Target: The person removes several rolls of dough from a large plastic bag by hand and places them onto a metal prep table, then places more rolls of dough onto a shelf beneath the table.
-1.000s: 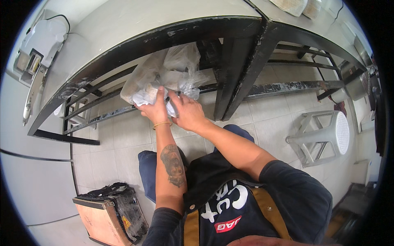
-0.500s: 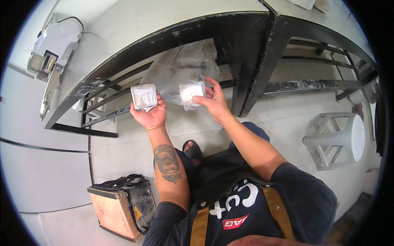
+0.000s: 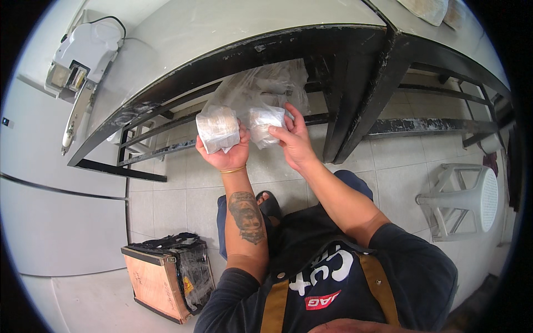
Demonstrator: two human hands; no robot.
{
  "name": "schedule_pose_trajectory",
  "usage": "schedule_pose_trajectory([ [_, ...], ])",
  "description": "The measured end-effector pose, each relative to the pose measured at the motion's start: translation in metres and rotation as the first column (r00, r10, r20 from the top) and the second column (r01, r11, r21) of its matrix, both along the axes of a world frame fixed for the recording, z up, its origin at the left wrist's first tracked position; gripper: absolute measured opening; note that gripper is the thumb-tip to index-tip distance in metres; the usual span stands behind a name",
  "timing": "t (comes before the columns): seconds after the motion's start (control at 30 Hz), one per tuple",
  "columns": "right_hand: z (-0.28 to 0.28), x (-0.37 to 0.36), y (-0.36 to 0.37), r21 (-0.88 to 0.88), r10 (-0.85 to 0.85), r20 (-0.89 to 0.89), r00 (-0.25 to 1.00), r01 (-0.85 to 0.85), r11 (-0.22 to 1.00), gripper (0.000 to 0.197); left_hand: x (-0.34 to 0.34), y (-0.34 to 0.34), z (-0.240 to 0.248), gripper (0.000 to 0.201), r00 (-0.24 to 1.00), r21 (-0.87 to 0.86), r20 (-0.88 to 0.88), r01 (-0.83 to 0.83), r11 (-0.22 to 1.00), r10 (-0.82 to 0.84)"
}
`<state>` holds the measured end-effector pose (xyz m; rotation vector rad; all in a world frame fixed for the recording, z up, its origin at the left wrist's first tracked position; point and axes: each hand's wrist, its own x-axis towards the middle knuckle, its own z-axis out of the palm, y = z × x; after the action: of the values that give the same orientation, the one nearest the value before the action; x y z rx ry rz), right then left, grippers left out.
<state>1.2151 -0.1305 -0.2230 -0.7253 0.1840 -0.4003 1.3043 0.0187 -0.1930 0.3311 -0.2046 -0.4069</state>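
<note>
In my left hand (image 3: 229,157) rests a squarish plastic-wrapped packet (image 3: 216,127) with beige contents, the fingers curled round it from below and the right side. My right hand (image 3: 295,143) grips a second wrapped packet (image 3: 265,118), its thumb on the near face and its fingers along the right edge. Both packets are close together. A large clear plastic bag (image 3: 244,83) lies behind them under the table edge, with more pale packets dimly visible inside. Whether the right packet is still partly within the bag's film I cannot tell.
A table (image 3: 183,28) with a scuffed black frame (image 3: 355,105) stands ahead. On its left is a white machine (image 3: 91,50) with a long arm. A white plastic stool (image 3: 472,200) stands at right. A plastic-wrapped wooden box (image 3: 166,277) sits at lower left. Pale packages (image 3: 425,8) lie top right.
My left hand has moved right with its packet, closer to the right hand, and the packet has tilted. The right hand keeps its grip. The whole view has shifted slightly.
</note>
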Motion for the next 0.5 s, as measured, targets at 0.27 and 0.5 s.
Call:
schedule_pose_trajectory([
  [0.27,-0.018,-0.002,-0.004,-0.176,-0.084,0.046,0.995,0.091,0.980,0.092,0.015,0.005,-0.022,0.082,0.956,-0.069,0.166,0.256,0.964,-0.242],
  [0.5,-0.020,-0.008,-0.007,-0.230,-0.102,0.018,0.995,0.104,0.968,0.078,0.012,0.000,-0.021,0.087,0.930,-0.085,0.186,0.337,0.938,-0.317],
])
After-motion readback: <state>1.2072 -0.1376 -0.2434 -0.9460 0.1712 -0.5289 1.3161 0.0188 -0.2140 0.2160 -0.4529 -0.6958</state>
